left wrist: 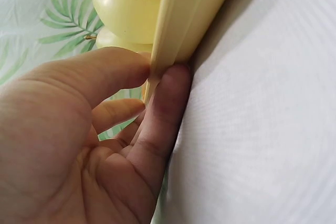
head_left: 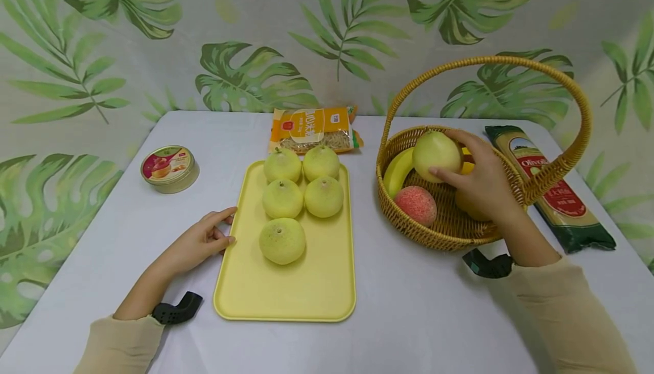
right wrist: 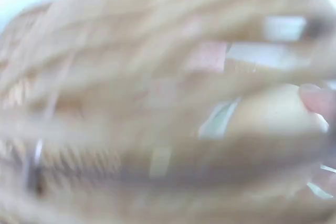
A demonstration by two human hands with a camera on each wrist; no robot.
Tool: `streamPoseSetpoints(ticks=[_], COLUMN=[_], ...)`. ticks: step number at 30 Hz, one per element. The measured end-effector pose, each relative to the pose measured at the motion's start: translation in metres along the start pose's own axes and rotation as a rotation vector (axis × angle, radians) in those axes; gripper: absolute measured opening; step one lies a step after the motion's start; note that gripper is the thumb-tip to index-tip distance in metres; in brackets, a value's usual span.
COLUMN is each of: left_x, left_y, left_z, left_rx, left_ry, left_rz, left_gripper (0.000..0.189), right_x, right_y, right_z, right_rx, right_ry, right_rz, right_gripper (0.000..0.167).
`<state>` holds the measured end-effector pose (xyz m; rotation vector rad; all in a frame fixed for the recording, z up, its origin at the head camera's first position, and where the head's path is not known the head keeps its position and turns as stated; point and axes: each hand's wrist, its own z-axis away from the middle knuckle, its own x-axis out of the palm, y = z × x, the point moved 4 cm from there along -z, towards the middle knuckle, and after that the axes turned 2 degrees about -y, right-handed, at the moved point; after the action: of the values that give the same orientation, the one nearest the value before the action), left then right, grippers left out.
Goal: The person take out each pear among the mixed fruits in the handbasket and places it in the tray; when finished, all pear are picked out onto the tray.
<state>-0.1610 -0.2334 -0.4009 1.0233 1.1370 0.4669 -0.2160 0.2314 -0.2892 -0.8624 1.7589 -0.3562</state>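
Observation:
My right hand [head_left: 482,178] grips a pale yellow-green pear [head_left: 436,155] between thumb and fingers, over the wicker basket [head_left: 434,240]. Below and beside it in the basket are a banana [head_left: 397,172], a pinkish-red peach [head_left: 416,205] and a yellow-brown fruit [head_left: 470,206] partly hidden by the hand. At the left edge of the yellow tray [head_left: 286,306], my left hand [head_left: 204,240] pinches the rim; the left wrist view shows the thumb and fingertips at the tray's side. Several similar pears [head_left: 283,240] sit on the tray. The right wrist view is blurred by basket weave.
An orange noodle packet [head_left: 314,127] lies behind the tray. A round tin [head_left: 170,168] stands at the left. Right of the basket lies a long green and red packet [head_left: 554,192]. The basket's tall handle [head_left: 490,61] arches above the right hand.

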Motion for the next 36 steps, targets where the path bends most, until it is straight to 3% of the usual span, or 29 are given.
streamPoseSetpoints(ticks=[5,8,12,18,26,36], left_x=[0.0,0.0,0.0,0.0,0.0,0.0], left_y=[-0.001,-0.002,-0.002,-0.001,-0.001,-0.001], left_z=[0.0,0.0,0.0,0.0,-0.001,-0.001], left_rx=[-0.003,-0.005,-0.005,-0.005,-0.008,-0.005], left_ry=[0.004,0.004,0.001,-0.002,-0.003,-0.002], left_rz=[-0.003,-0.002,0.006,0.009,0.015,0.005], left_gripper=[0.059,0.059,0.059,0.06,0.059,0.059], right_x=[0.002,0.009,0.025,0.064,0.111,0.124], right_y=[-0.024,-0.043,-0.064,-0.074,-0.079,-0.099], right_z=[0.01,0.017,0.028,0.044,0.055,0.059], right_rx=[-0.117,-0.231,-0.334,-0.4,-0.372,-0.28], right_ry=[0.067,0.068,0.006,-0.131,-0.285,-0.388], right_rz=[-0.093,-0.225,-0.374,-0.409,-0.37,-0.389], right_gripper=[0.067,0.071,0.074,0.074,0.069,0.063])
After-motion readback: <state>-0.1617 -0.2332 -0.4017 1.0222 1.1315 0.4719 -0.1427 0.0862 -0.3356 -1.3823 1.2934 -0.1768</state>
